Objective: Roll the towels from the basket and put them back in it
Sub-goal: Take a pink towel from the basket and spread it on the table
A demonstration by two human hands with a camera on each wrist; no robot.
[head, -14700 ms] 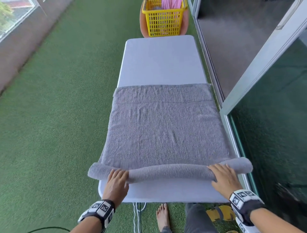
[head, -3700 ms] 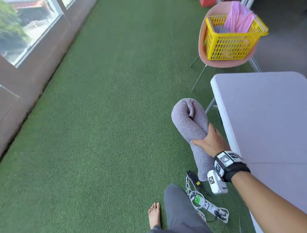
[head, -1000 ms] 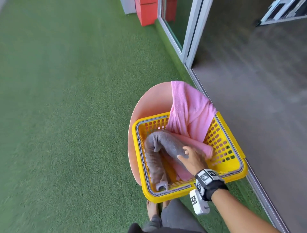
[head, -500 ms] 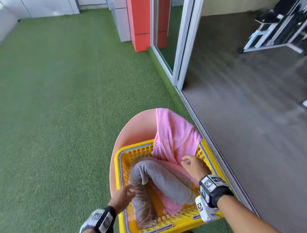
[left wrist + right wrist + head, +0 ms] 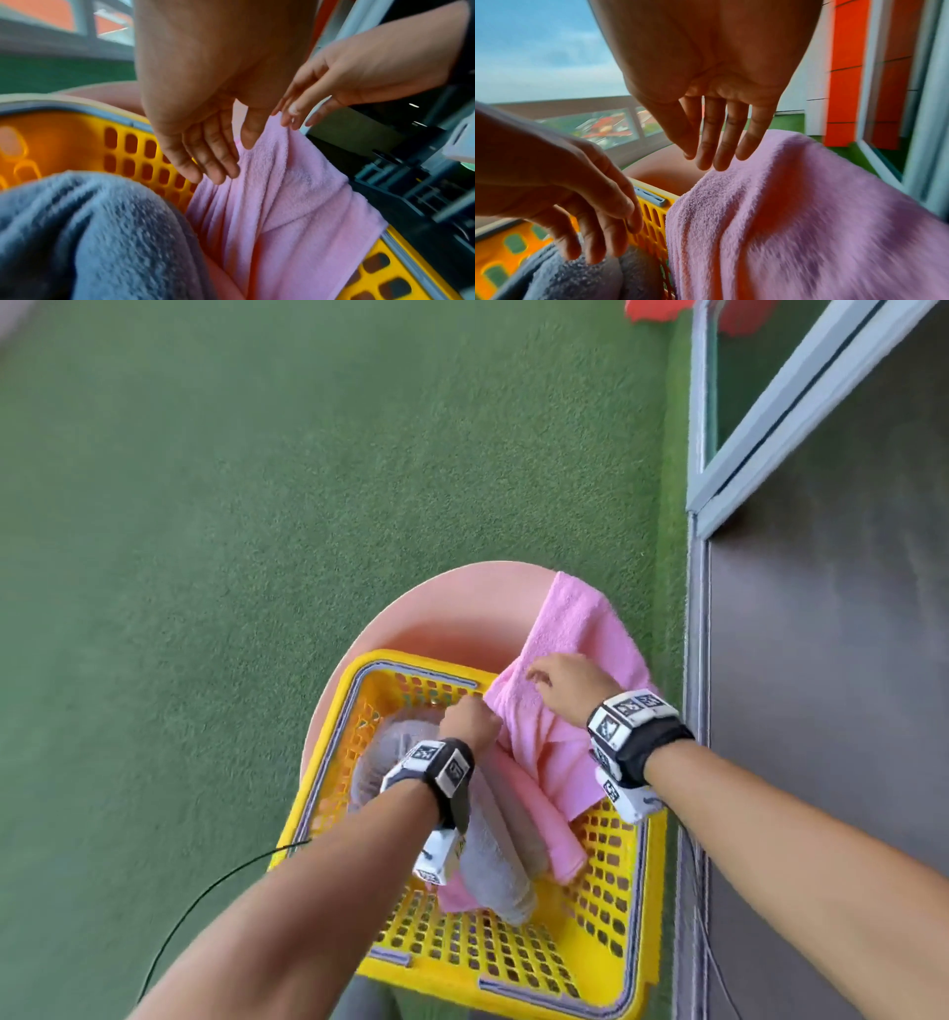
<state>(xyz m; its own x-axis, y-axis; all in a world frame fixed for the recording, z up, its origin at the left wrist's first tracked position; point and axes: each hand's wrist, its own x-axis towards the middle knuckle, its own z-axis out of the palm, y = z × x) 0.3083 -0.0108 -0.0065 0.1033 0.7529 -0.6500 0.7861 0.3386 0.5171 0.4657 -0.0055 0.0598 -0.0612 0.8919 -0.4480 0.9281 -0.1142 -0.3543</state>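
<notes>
Green turf surrounds the yellow basket [image 5: 631,906]; grey roll [image 5: 85,233] lies inside it, pink towel [image 5: 570,629] draped over its far rim, my left hand [image 5: 470,724] and right hand [image 5: 567,683] both loose-fingered, gripping nothing — next: pinch pink towel, lift clear

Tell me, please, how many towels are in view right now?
2. The grey towel lies rolled inside the basket; the pink towel drapes over the basket's far right rim, partly under the grey one. More may be hidden beneath them.
</notes>
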